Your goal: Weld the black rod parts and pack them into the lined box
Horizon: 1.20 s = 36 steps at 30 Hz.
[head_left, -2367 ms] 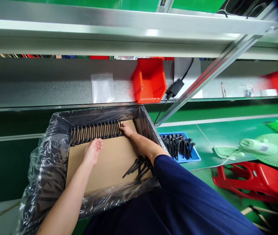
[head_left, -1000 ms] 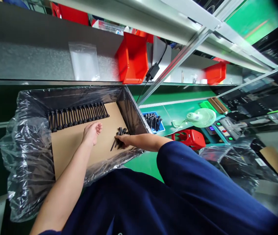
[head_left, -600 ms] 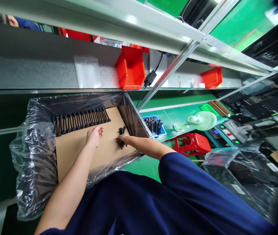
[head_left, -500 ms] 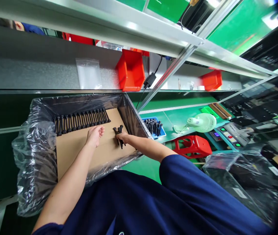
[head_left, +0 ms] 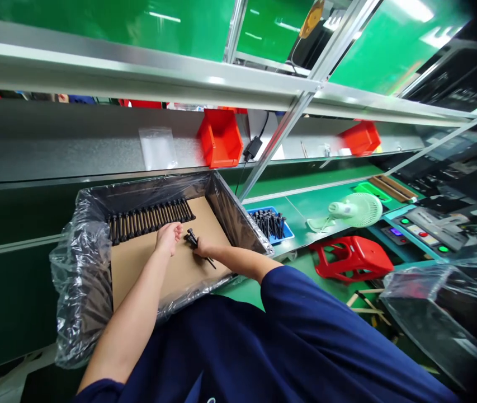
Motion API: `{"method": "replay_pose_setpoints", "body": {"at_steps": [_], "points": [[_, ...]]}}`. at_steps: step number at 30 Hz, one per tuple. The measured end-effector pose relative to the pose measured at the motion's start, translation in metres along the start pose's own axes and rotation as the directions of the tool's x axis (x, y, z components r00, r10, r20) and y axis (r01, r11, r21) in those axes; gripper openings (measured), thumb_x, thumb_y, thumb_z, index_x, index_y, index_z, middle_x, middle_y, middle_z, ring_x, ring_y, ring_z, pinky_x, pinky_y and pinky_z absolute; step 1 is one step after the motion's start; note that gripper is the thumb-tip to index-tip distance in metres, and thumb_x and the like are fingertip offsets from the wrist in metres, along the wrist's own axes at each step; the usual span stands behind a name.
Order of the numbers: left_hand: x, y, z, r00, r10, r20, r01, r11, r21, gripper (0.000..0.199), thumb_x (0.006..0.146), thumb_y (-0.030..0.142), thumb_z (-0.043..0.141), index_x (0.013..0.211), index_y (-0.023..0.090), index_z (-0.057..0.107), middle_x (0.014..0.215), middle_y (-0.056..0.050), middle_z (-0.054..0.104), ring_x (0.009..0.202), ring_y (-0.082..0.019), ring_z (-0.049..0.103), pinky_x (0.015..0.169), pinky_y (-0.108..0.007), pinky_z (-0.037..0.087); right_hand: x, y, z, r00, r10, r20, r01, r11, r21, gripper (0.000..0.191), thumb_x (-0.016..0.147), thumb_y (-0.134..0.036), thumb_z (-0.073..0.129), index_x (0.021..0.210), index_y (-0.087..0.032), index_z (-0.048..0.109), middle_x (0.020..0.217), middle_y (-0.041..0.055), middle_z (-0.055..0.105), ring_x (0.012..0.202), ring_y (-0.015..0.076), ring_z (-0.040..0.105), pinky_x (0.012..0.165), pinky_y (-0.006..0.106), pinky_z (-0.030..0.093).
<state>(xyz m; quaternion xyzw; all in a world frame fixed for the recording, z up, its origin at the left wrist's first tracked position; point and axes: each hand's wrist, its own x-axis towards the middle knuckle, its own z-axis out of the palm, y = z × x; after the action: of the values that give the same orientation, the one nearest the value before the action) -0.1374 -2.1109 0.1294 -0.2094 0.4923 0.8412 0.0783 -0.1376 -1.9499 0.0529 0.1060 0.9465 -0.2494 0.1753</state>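
A black bin (head_left: 238, 215) lined with clear plastic has a cardboard sheet (head_left: 137, 274) on its bottom. Along the sheet's far side lies a row of black bolt-like parts (head_left: 150, 219), side by side. My right hand (head_left: 204, 248) is closed round a small bunch of black parts (head_left: 192, 239), held slantwise over the cardboard. Just below the row, my left hand (head_left: 168, 238) has its fingers curled in; whether they pinch something is too small to make out.
Right of the bin stands a blue tray (head_left: 289, 232) of black parts, then a small fan (head_left: 358, 210) and a red stool (head_left: 353, 259). A shelf (head_left: 108, 145) behind carries a red bin (head_left: 221, 140) and a plastic bag (head_left: 158, 149). A metal post rises behind the bin's right corner.
My right hand has moved left with its black parts, closer to my left hand, and the parts now tilt more. The camera view has shifted, so the bin appears lower and further right.
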Motion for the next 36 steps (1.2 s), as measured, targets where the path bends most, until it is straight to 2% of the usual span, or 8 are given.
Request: {"method": "replay_pose_setpoints", "body": {"at_steps": [6, 13, 16, 20, 24, 29, 32, 36], "points": [[-0.011, 0.007, 0.006, 0.997, 0.065, 0.043, -0.065, 0.998, -0.01, 0.015, 0.065, 0.023, 0.071, 0.073, 0.013, 0.065, 0.073, -0.006, 0.067, 0.059, -0.009, 0.06, 0.052, -0.019, 0.042, -0.005, -0.007, 0.014, 0.999, -0.049, -0.015, 0.05, 0.997, 0.064, 0.034, 0.054, -0.005, 0.072, 0.081, -0.018, 0.056, 0.086, 0.007, 0.066, 0.085, 0.0247, 0.064, 0.07, 0.028, 0.048], [-0.008, 0.009, 0.001, 0.985, 0.165, -0.054, -0.165, 0.986, -0.008, 0.024, 0.062, 0.019, 0.076, 0.084, 0.015, 0.066, 0.084, -0.007, 0.069, 0.076, -0.014, 0.063, 0.066, -0.024, 0.047, -0.002, -0.038, -0.021, 0.981, -0.192, 0.015, 0.175, 0.922, 0.344, 0.012, 0.073, -0.022, 0.058, 0.078, -0.019, 0.047, 0.061, -0.0027, 0.051, 0.057, 0.0133, 0.053, 0.054, 0.024, 0.044], [-0.007, 0.006, 0.0, 0.982, 0.183, -0.057, -0.181, 0.983, 0.027, 0.039, 0.055, 0.019, 0.084, 0.089, 0.018, 0.065, 0.098, -0.009, 0.07, 0.095, -0.019, 0.064, 0.079, -0.028, 0.048, -0.008, -0.059, -0.037, 0.931, -0.362, -0.054, 0.329, 0.761, 0.559, 0.015, 0.073, -0.027, 0.057, 0.08, -0.019, 0.046, 0.065, -0.0039, 0.05, 0.059, 0.0105, 0.049, 0.056, 0.022, 0.043], [-0.011, -0.003, 0.004, 0.985, 0.132, 0.111, -0.141, 0.987, 0.077, 0.046, 0.043, 0.021, 0.09, 0.084, 0.016, 0.067, 0.089, -0.009, 0.072, 0.089, -0.025, 0.067, 0.079, -0.035, 0.051, -0.026, -0.072, -0.04, 0.809, -0.574, -0.125, 0.448, 0.465, 0.764, 0.025, 0.06, -0.024, 0.065, 0.079, -0.018, 0.051, 0.068, -0.0036, 0.054, 0.062, 0.0106, 0.048, 0.058, 0.023, 0.043], [-0.01, -0.011, 0.009, 0.978, 0.132, 0.164, -0.139, 0.99, 0.038, 0.045, 0.046, 0.03, 0.089, 0.081, 0.016, 0.066, 0.081, -0.007, 0.071, 0.082, -0.023, 0.067, 0.078, -0.035, 0.051, -0.038, -0.072, -0.038, 0.821, -0.56, -0.117, 0.44, 0.488, 0.754, 0.031, 0.054, -0.018, 0.069, 0.081, -0.016, 0.053, 0.07, -0.0035, 0.056, 0.065, 0.0115, 0.05, 0.059, 0.022, 0.043], [-0.003, -0.014, 0.011, 0.979, 0.192, 0.071, -0.187, 0.98, -0.068, 0.042, 0.051, 0.034, 0.086, 0.083, 0.017, 0.063, 0.078, -0.003, 0.069, 0.074, -0.016, 0.065, 0.074, -0.03, 0.05, -0.039, -0.072, -0.049, 0.874, -0.471, -0.118, 0.348, 0.438, 0.829, 0.028, 0.063, -0.02, 0.063, 0.089, -0.017, 0.052, 0.075, -0.0038, 0.056, 0.067, 0.0112, 0.05, 0.059, 0.021, 0.043], [-0.004, -0.013, 0.012, 0.977, 0.21, 0.04, -0.205, 0.974, -0.099, 0.041, 0.051, 0.029, 0.086, 0.083, 0.017, 0.063, 0.077, -0.003, 0.069, 0.071, -0.015, 0.065, 0.073, -0.031, 0.051, -0.036, -0.073, -0.059, 0.863, -0.499, -0.077, 0.35, 0.483, 0.802, 0.008, 0.075, -0.02, 0.05, 0.083, -0.018, 0.052, 0.067, -0.0043, 0.051, 0.059, 0.0103, 0.045, 0.052, 0.02, 0.038], [-0.007, -0.01, 0.011, 0.982, 0.186, 0.024, -0.182, 0.976, -0.118, 0.04, 0.049, 0.022, 0.086, 0.082, 0.015, 0.064, 0.075, -0.004, 0.069, 0.068, -0.017, 0.066, 0.068, -0.032, 0.052, -0.029, -0.069, -0.066, 0.823, -0.558, -0.103, 0.482, 0.59, 0.648, 0.009, 0.082, -0.016, 0.047, 0.083, -0.02, 0.055, 0.065, -0.004, 0.052, 0.055, 0.0105, 0.044, 0.051, 0.02, 0.037]]}}
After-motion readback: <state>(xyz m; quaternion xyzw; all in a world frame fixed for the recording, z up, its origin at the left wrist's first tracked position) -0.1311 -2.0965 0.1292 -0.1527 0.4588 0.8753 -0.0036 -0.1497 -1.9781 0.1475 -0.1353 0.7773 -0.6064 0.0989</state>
